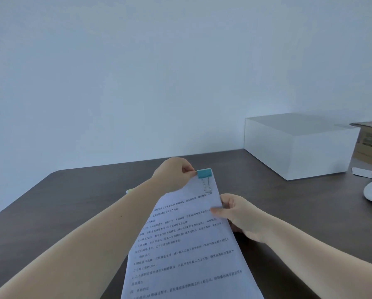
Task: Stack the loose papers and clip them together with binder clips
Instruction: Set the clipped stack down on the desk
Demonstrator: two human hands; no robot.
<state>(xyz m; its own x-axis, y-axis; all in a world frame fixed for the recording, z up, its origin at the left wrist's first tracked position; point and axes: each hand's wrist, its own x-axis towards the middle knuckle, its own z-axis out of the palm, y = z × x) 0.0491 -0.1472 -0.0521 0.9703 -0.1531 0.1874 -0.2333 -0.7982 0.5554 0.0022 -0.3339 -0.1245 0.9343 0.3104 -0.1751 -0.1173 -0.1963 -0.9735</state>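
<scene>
Paper stack [187, 240] held above counter [72, 197], centre frame. Teal binder clip [204, 173] seated on top edge. Left hand [174, 172] fingers pinch beside clip; right hand [239, 214] grips right edge. Clipping seems done; next, possibly a second clip.

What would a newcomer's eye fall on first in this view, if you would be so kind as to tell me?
First the teal binder clip, clamped on the far top edge of the printed paper stack held up at centre above the dark table. Next the two hands: the left hand pinches the stack's top corner beside the clip, and the right hand grips its right edge. Beyond them, a plain white box sits at the right rear of the table.
</scene>
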